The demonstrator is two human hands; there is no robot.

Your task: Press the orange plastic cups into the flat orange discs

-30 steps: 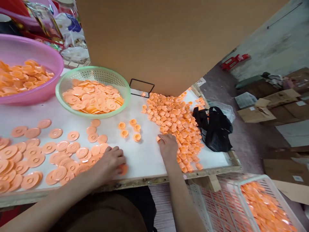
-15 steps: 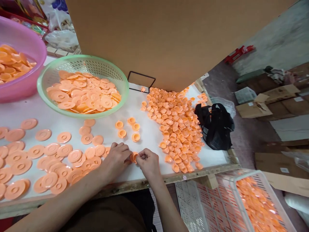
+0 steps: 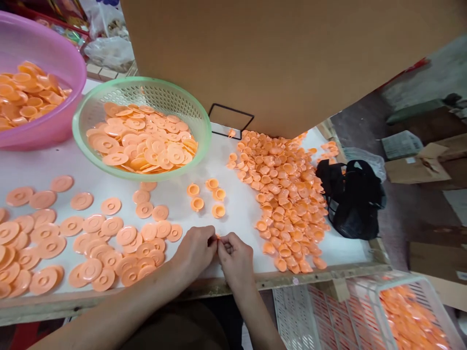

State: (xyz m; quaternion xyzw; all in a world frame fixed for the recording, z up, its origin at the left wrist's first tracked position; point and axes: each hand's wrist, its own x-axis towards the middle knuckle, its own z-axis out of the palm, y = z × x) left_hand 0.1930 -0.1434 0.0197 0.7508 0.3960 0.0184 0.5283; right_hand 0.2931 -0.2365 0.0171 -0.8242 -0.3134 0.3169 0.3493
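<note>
At the near table edge my left hand (image 3: 197, 248) and my right hand (image 3: 236, 257) meet, fingers pinched together. Between the fingertips only a sliver of a small orange plastic cup (image 3: 218, 236) shows; the rest is hidden. Just beyond the hands stand several loose cups (image 3: 197, 203), mouths up, in a small group. A big heap of the same cups (image 3: 288, 194) spreads to the right of my right hand. Left of my left hand lie many flat orange saucers (image 3: 126, 235), some overlapping.
A green sieve basket (image 3: 146, 176) full of saucers stands at the back, beside a pink basin (image 3: 44, 141) of orange pieces. A tall cardboard box (image 3: 262, 63) rises behind. A black bag (image 3: 353, 199) lies at the right edge; a white crate (image 3: 379, 311) of orange pieces stands below.
The view has shifted, so the tabletop sits farther right. My hands have drawn closer together, and the cup between them, plainly seen before, is now mostly covered by the fingers.
</note>
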